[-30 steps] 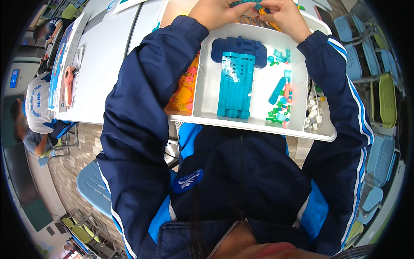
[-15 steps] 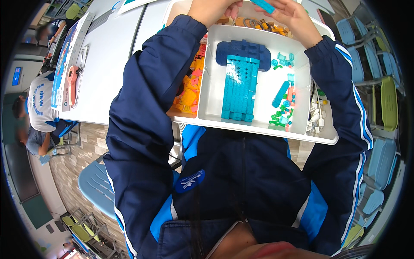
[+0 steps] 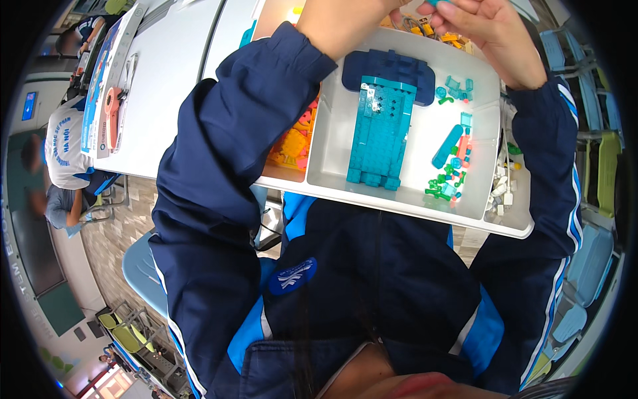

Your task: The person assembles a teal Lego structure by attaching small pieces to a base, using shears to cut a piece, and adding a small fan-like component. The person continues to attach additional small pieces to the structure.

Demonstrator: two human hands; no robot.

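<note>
- My white tabletop (image 3: 169, 80) spreads from 10 to 12 o'clock, a dark seam (image 3: 211, 43) crossing it toward 11.
- At 12 o'clock, my white divided tray (image 3: 412, 203) sits on it, close against me.
- Around 11, a teal piece (image 3: 247, 34) shows just beside the tray's 9 o'clock side.
- Out at 10 lies a long blue-and-white box (image 3: 100, 80), well apart from my tray.

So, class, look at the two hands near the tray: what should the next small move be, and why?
Probably bring the right hand toward the wearer, so the teal piece at its fingertips clears the picture's top edge, where only a bit shows. Bare floor in the white tray, left of the teal block, offers room.
</note>
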